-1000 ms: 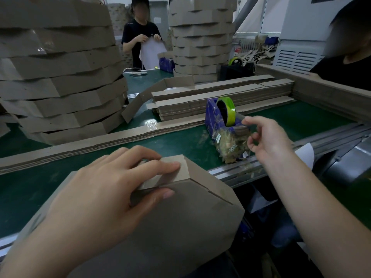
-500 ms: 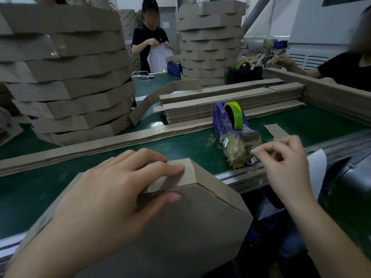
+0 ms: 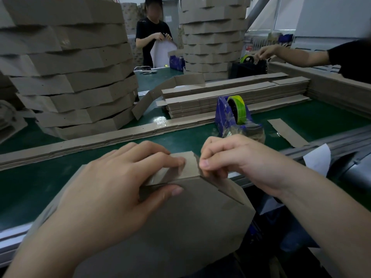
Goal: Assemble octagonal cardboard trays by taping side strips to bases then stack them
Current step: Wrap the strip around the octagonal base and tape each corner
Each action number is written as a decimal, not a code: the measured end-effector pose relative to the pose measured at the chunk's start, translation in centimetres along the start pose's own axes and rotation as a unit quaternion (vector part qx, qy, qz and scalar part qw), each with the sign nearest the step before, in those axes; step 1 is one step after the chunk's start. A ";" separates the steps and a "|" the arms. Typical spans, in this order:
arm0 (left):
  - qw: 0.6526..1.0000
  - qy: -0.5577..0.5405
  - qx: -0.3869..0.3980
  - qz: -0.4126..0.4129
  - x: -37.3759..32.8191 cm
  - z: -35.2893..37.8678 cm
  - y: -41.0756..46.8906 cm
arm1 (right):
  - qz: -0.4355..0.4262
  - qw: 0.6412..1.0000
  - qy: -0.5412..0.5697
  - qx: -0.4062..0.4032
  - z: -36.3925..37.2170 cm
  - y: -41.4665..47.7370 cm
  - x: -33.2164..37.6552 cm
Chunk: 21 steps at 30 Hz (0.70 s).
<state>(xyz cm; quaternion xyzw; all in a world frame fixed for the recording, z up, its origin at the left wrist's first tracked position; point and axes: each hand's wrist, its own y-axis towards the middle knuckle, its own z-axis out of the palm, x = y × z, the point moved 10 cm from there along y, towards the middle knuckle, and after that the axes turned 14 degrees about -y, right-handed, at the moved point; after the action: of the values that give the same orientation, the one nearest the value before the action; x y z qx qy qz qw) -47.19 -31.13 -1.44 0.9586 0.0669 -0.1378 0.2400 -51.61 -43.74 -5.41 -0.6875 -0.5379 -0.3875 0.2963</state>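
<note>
An octagonal cardboard tray (image 3: 180, 227) leans over the near edge of the green table, its base facing me. My left hand (image 3: 112, 189) grips its upper corner, fingers on the side strip (image 3: 189, 165) and thumb on the base. My right hand (image 3: 230, 159) pinches a piece of clear tape against the strip's end at that corner; the tape itself is hard to make out. A blue tape dispenser (image 3: 232, 115) with a green-yellow roll stands just behind my right hand.
A tall stack of finished trays (image 3: 68, 73) fills the left; another stack (image 3: 212, 35) stands at the back. Flat side strips (image 3: 230, 97) lie piled mid-table, and a long strip pile (image 3: 96, 139) runs across. Two people work behind and at right.
My right hand left the tape dispenser and came down left to the tray's corner, next to my left hand. My left hand kept its hold.
</note>
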 end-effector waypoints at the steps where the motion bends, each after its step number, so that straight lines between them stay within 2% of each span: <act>1: 1.000 -0.002 -0.002 0.002 0.0 0.0 0.0 | 0.002 1.000 0.002 0.002 0.0 0.0 0.0; 7: 0.999 -0.020 -0.041 -0.024 0.3 -0.5 -0.3 | 0.002 1.000 0.012 0.003 0.0 0.1 -0.3; 13: 0.999 -0.003 0.026 0.030 -0.5 0.5 -0.2 | 0.003 1.000 -0.009 0.024 0.2 0.2 -0.7; 21: 1.000 -0.012 -0.004 0.016 -0.3 0.2 -0.5 | 0.027 0.992 -0.084 0.086 0.6 0.4 -1.6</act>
<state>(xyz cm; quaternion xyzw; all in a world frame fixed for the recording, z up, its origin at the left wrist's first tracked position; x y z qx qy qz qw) -47.58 -30.81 -1.74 0.9569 0.0490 -0.1454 0.2465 -51.25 -44.21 -7.06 -0.7040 -0.5731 -0.2730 0.3185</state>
